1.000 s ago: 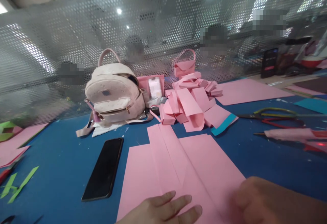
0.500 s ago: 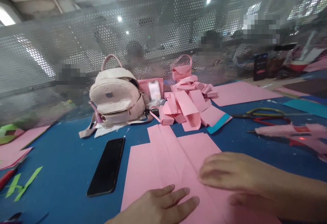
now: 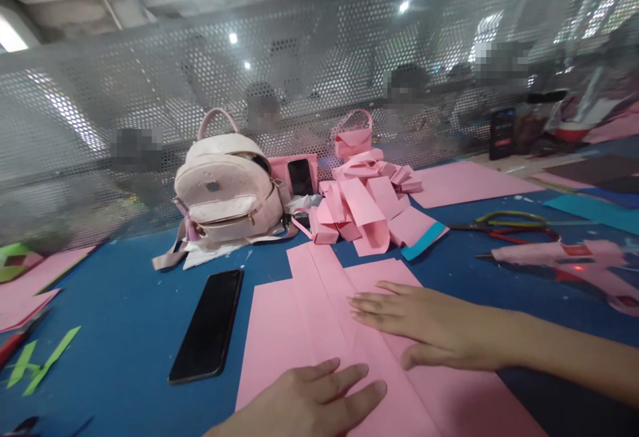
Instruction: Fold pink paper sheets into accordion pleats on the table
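Note:
A large pink paper sheet (image 3: 294, 330) with lengthwise creases lies on the blue table (image 3: 124, 330) in front of me. My left hand (image 3: 309, 404) rests flat on its near edge, fingers stretched out and holding nothing. My right hand (image 3: 424, 324) lies palm down across the middle of the sheet, fingers extended to the left over a crease. A black phone (image 3: 207, 334) lies left of the sheet.
A pale backpack (image 3: 227, 191) and a heap of pink paper bags and strips (image 3: 367, 201) stand at the back by a perforated metal screen (image 3: 150, 91). Scissors (image 3: 514, 223) and a pink glue gun (image 3: 564, 254) lie at right. Green scraps (image 3: 40, 360) and pink sheets lie at left.
My right hand slid from the sheet's near right corner up and leftward across the paper, opening flat. The left hand stayed put. The view tilted slightly.

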`<act>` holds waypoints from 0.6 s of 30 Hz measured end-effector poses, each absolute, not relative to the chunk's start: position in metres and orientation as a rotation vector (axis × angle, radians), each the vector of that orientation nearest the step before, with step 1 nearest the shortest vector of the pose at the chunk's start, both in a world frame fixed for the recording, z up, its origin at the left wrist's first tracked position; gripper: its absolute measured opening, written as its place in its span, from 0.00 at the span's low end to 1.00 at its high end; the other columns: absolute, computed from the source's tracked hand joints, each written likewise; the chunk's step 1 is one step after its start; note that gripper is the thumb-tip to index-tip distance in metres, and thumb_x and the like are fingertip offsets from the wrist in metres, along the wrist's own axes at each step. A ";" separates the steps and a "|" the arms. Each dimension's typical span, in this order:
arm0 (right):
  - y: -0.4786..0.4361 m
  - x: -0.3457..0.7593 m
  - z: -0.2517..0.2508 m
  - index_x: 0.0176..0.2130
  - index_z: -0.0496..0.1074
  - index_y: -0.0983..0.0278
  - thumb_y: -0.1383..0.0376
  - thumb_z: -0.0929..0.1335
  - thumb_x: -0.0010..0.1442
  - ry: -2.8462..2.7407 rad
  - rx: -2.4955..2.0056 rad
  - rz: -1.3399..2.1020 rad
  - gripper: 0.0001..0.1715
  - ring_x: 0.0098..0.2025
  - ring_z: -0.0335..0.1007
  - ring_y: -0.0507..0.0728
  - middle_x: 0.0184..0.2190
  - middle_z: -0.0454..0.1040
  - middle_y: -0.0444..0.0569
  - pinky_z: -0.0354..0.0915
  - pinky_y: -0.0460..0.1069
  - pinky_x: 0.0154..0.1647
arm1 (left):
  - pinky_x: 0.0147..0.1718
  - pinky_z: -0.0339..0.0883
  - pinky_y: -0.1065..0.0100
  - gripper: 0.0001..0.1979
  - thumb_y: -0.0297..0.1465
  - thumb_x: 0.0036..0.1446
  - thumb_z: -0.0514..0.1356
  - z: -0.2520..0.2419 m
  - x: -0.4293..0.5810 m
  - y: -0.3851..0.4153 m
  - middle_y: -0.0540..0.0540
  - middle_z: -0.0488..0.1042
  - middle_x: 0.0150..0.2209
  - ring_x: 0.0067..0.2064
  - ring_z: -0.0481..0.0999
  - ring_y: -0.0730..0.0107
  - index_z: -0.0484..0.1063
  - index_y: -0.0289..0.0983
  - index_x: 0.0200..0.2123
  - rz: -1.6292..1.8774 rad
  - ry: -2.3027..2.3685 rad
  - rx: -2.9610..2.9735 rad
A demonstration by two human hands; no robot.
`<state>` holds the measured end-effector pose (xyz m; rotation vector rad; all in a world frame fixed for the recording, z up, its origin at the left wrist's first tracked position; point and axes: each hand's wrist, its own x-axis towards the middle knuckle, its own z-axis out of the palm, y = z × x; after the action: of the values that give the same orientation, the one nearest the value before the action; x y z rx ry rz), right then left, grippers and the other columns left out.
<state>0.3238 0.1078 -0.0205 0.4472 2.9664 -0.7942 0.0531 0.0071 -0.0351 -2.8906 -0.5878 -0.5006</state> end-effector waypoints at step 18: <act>0.153 0.287 -0.034 0.69 0.53 0.57 0.52 0.58 0.73 3.113 0.627 -0.719 0.31 0.71 0.46 0.57 0.70 0.53 0.47 0.37 0.60 0.73 | 0.57 0.69 0.62 0.19 0.40 0.71 0.51 -0.054 0.047 0.001 0.48 0.71 0.60 0.60 0.72 0.64 0.64 0.47 0.62 -0.442 -0.497 -2.797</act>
<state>0.2869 0.1531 -0.0335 0.6268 3.1127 -0.7195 0.0469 0.0009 -0.0542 -2.7968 -0.4972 -0.4419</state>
